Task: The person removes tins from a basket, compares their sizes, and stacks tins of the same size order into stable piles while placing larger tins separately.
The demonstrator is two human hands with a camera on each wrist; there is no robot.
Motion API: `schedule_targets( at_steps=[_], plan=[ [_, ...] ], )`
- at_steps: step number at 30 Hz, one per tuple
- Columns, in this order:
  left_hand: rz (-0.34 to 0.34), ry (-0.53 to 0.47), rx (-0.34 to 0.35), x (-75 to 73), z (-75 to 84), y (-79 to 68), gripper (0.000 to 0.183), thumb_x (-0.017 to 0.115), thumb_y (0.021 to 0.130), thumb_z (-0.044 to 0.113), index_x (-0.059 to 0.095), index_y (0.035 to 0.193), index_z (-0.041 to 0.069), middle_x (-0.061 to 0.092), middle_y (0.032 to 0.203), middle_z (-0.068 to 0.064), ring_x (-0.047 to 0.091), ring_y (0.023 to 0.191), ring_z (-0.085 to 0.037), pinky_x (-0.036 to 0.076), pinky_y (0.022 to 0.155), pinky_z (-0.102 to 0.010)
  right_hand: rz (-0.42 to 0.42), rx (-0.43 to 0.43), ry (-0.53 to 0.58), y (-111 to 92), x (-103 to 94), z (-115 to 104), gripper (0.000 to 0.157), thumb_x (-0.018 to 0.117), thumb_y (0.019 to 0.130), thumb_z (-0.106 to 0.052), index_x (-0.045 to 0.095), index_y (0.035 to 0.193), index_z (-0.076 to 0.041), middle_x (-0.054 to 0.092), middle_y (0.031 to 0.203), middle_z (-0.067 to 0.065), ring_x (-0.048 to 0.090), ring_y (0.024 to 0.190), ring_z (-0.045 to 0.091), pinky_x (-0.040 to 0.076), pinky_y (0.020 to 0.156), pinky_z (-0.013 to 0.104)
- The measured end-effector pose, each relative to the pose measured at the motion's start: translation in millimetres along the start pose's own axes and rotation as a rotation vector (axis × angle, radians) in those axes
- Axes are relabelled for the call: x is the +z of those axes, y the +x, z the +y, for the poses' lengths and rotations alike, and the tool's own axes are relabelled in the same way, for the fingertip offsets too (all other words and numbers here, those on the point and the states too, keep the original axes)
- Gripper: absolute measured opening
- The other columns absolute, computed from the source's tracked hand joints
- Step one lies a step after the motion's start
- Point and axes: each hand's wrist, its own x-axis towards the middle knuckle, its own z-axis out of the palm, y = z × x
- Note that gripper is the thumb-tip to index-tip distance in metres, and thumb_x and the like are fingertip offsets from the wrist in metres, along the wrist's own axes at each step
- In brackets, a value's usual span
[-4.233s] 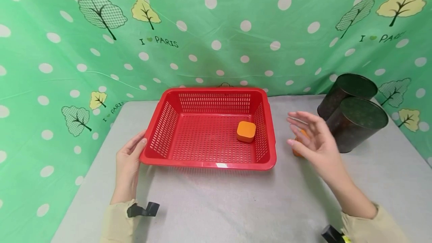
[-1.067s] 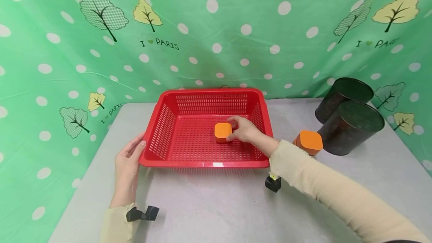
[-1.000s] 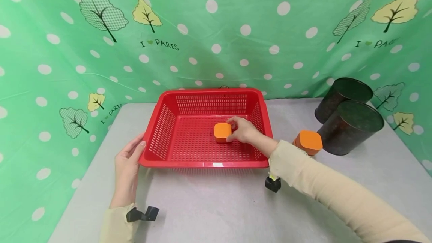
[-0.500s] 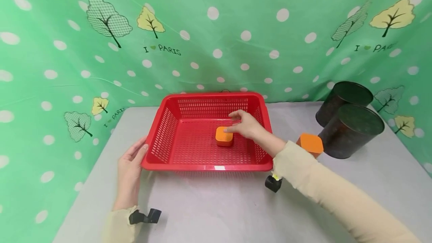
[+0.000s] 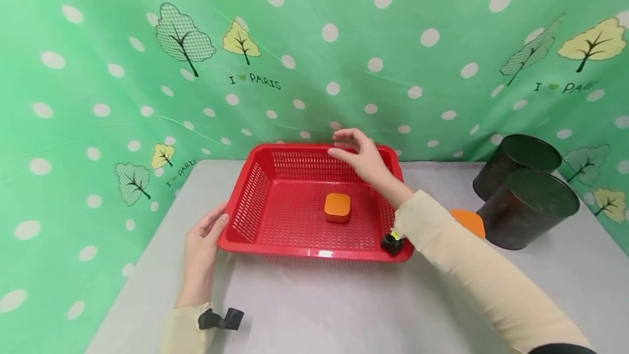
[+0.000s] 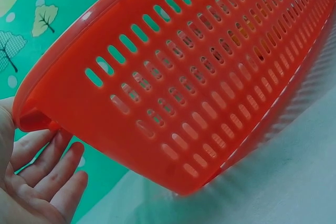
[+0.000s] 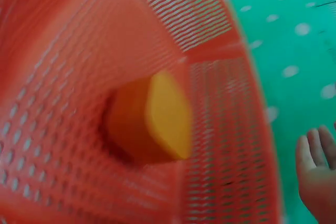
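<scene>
A red plastic basket (image 5: 295, 255) with slotted walls stands on the table. My left hand (image 5: 202, 245) holds its left front corner, thumb on the rim; in the left wrist view the fingers (image 6: 50, 169) curl beneath the rim. Inside, right of the middle of the floor, sits an orange rounded-square block (image 5: 337, 207). Above the back right part of the basket hovers my right hand (image 5: 366, 160), fingers loosely bent and holding nothing. The right wrist view, blurred, has the block below and left of that hand (image 7: 317, 177).
A second orange block (image 5: 469, 222) is on the table right of the basket, partly hidden by my right sleeve (image 5: 472, 266). Two dark metal cylinders (image 5: 523, 206) stand behind it at the back right. A green dotted cloth (image 5: 304, 42) hangs behind the grey-white table (image 5: 314, 310).
My right hand moved from beside the second block into the basket, shifted the block there leftward, then let go and rose toward the back. The left hand stays at the corner.
</scene>
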Motion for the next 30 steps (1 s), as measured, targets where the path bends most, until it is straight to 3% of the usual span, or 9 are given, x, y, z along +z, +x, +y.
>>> schedule_targets(
  at_steps=[4,10,14,18,23,30],
  plan=[
    [0.006,-0.009,0.008,3.0,-0.2,-1.5,0.046,0.067,0.096,0.026,0.059,0.138,0.01,0.07,0.1,0.025,0.067,0.096,0.005,0.054,0.082,-0.01,-0.148,0.056,0.025,-1.0,-4.6,22.5,0.051,0.067,0.095,-0.013,0.047,0.141,-0.003,0.052,0.143,0.016,0.055,0.132,0.031,0.046,0.111,0.046],
    [0.008,-0.016,0.007,1.4,0.1,-0.5,0.047,0.068,0.095,0.028,0.059,0.138,0.009,0.07,0.099,0.024,0.068,0.092,0.004,0.055,0.079,-0.011,-0.557,0.13,-0.013,7.2,-14.0,40.9,0.058,0.067,0.093,-0.006,0.043,0.145,0.003,0.045,0.148,0.027,0.046,0.138,0.043,0.048,0.109,0.043],
    [0.002,-0.003,0.004,0.7,-0.2,0.4,0.05,0.068,0.095,0.031,0.057,0.14,0.01,0.069,0.102,0.025,0.067,0.096,0.006,0.054,0.081,-0.011,-0.758,0.152,-0.049,11.3,-17.6,46.5,0.063,0.067,0.091,-0.003,0.038,0.147,0.007,0.038,0.153,0.029,0.038,0.144,0.044,0.044,0.113,0.043],
    [0.003,0.009,0.008,1.3,-0.6,0.1,0.05,0.067,0.096,0.031,0.057,0.14,0.011,0.068,0.103,0.026,0.066,0.098,0.006,0.054,0.082,-0.011,-0.858,0.193,-0.092,10.7,-19.1,49.0,0.066,0.067,0.09,-0.004,0.037,0.148,0.005,0.036,0.156,0.025,0.032,0.148,0.041,0.037,0.119,0.046],
    [-0.002,0.01,0.008,2.0,-1.2,0.0,0.046,0.066,0.096,0.03,0.059,0.139,0.012,0.069,0.103,0.024,0.067,0.095,0.004,0.055,0.081,-0.011,-0.903,0.216,-0.222,9.5,-19.8,49.2,0.068,0.07,0.088,-0.01,0.041,0.15,-0.004,0.038,0.158,0.014,0.032,0.147,0.032,0.035,0.12,0.045],
    [-0.008,0.029,0.005,0.6,-0.7,0.0,0.049,0.065,0.097,0.033,0.057,0.141,0.014,0.068,0.104,0.025,0.067,0.096,0.006,0.055,0.082,-0.011,-0.99,0.207,-0.267,9.4,-19.1,51.7,0.072,0.061,0.085,0.002,0.037,0.153,-0.006,0.033,0.159,0.012,0.031,0.143,0.028,0.03,0.12,0.044]
  ],
)
